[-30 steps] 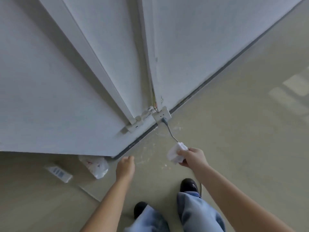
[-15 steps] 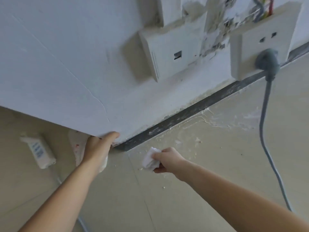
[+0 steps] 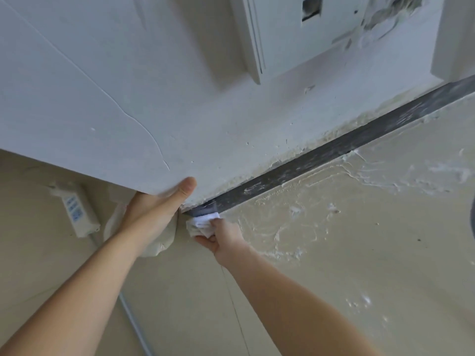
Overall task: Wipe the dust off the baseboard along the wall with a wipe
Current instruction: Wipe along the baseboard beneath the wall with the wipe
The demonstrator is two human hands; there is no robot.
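Note:
A dark grey baseboard runs diagonally along the foot of the white wall, smeared with pale dust and plaster. My right hand grips a crumpled white wipe and presses it against the baseboard's left end by the wall corner. My left hand wraps around the wall's corner edge, thumb on the wall face.
A white power strip with a grey cable lies on the floor at left. A white bag sits behind my left hand. White boxes are mounted on the wall above. Dried plaster streaks cover the floor by the baseboard.
The view has moved closer to the floor. My right hand carried the wipe up to the baseboard's left end. My left hand took hold of the wall corner.

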